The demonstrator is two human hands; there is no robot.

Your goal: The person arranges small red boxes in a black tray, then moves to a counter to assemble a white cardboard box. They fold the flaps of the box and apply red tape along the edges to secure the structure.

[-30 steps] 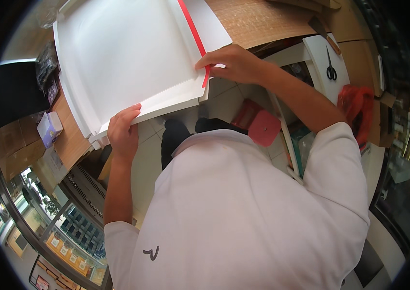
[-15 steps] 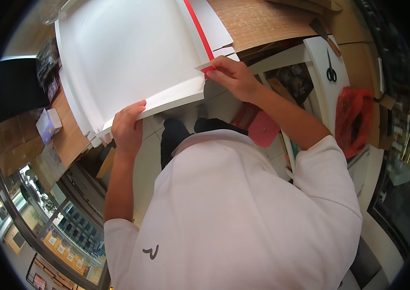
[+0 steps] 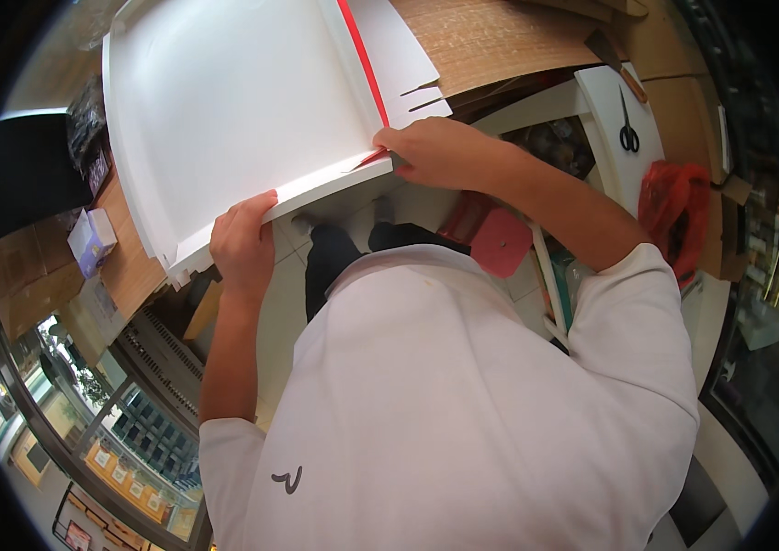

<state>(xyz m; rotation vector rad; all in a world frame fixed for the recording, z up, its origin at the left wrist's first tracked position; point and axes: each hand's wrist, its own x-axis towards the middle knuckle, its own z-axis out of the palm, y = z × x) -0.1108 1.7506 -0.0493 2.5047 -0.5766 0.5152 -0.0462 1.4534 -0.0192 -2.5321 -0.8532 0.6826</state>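
Note:
A large white cardboard box or tray with raised, folded walls lies in front of me, its near edge jutting past the tabletop. My left hand grips the near wall toward its left end, fingers over the top and inside. My right hand is closed on the near right corner, thumb hidden. A red strip runs along the right wall to that corner. Its near end, a small red and white flap, is folded inward beside the fingers. White slotted flaps stick out beyond the right wall.
Black scissors and a scraper with a wooden handle lie at the right, near a red plastic bag. A tissue pack sits at the left of the wooden table. A pink stool or bin stands below.
My right hand has turned over the corner and moved slightly left. The strip's flap end has folded inward along the near wall, and the right wall leans further in. My left hand stays.

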